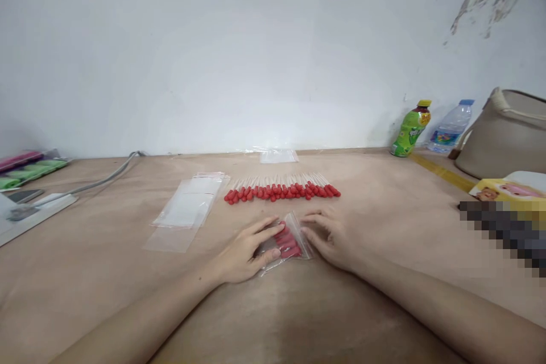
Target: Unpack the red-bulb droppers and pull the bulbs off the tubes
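Observation:
A small clear zip bag (305,249) with several red pieces (289,242) inside lies flat on the table between my hands. My left hand (249,250) lies over its left part, thumb and fingers resting on the plastic on either side of the red pieces. My right hand (330,239) is at the bag's right edge, fingers apart and slightly curved, the thumb tip by the zip strip. Just beyond both hands is a row of pale sticks with rounded red heads (281,190), heads toward me.
Flat clear bags (185,205) overlap on the left, and another bag (279,156) lies by the wall. A grey cable (106,179) runs at far left. On the right stand a green bottle (410,132), a clear bottle (450,128), a grey-brown bag (503,136) and a yellow pack (507,193).

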Available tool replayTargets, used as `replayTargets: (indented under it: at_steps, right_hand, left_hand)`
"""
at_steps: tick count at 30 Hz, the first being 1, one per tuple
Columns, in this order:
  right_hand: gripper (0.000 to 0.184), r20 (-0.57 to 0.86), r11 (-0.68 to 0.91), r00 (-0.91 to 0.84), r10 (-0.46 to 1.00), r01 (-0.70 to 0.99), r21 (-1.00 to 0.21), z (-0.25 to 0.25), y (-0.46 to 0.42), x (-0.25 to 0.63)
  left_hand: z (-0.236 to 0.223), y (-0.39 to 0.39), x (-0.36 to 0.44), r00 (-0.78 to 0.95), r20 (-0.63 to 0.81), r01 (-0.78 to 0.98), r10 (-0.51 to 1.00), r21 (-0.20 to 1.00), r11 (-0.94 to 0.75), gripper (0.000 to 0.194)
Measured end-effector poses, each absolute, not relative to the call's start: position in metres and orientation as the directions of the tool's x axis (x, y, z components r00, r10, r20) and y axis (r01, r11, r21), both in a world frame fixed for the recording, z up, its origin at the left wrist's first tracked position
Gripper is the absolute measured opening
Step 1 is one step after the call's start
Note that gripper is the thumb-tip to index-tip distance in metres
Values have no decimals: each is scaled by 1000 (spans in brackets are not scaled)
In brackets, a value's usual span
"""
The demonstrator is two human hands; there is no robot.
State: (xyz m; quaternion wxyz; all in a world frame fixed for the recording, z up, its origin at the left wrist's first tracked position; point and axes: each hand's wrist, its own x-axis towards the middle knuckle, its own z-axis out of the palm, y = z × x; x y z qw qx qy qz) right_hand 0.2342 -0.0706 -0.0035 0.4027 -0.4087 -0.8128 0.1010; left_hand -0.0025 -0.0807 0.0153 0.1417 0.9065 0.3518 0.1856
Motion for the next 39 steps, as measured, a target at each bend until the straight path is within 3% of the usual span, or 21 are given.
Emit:
replayTargets:
  at_steps: [3, 12, 20, 30, 34, 39]
  right_hand:
    - [20, 476, 489, -228, 849, 679, -547, -8, -60, 239]
    - [23, 227, 365, -287, 931, 685, -630, -2, -68, 230]
    - [24, 194, 377, -334, 922, 672, -637, -2, -66, 231]
    - [21, 167, 328, -293, 941, 677, -659, 3, -69, 227]
    - [21, 177, 323, -277, 944, 683, -656, 3, -69, 226]
    - [24, 180, 342, -302, 936, 671, -658, 4, -69, 224]
  left_hand:
    - [13, -78, -5, 683, 229, 591, 694, 384, -709, 46]
    - [25, -78, 4, 673, 302, 563, 675, 383, -733, 42]
    - [20, -57, 33, 695, 431, 480, 576, 317, -818, 33]
    - [14, -55, 35, 688, 453, 464, 567, 326, -824, 28]
    - [16, -48, 35, 749, 445, 459, 491, 185, -869, 25]
    - [22, -41, 35, 871, 375, 398, 318, -155, -904, 24]
